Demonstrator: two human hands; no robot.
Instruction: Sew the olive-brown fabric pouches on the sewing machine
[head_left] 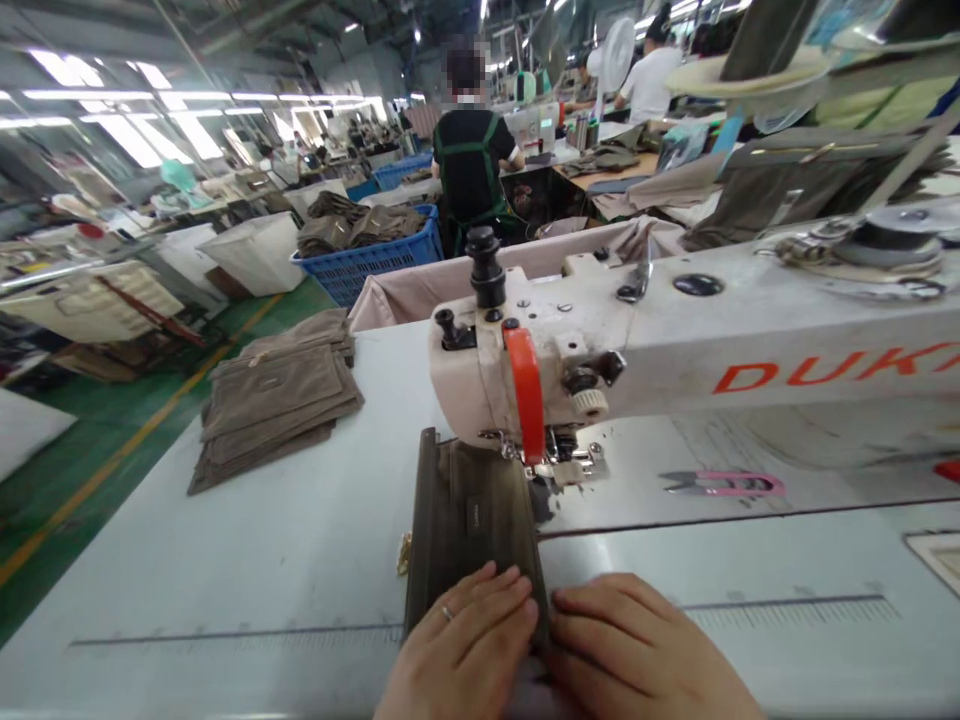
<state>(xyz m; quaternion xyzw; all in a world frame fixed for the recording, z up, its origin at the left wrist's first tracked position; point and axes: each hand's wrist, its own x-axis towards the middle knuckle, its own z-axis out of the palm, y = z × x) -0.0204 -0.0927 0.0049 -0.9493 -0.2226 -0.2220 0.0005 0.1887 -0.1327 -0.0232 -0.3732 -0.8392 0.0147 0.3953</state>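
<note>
A dark olive-brown fabric bag panel with a small label lies on the sewing table. Its far right edge reaches the presser foot of the white sewing machine. My left hand rests on the panel's near end, fingers stretched out flat, a ring on one of them. Along the panel's near right edge, my right hand has its fingers curled together against the fabric; its thumb is hidden. A gold-coloured metal piece shows at the panel's left side.
A stack of similar fabric pieces lies at the table's left. Pink-handled thread snips lie under the machine arm. Beyond the table stand a blue crate of fabric pieces and a seated person, back turned.
</note>
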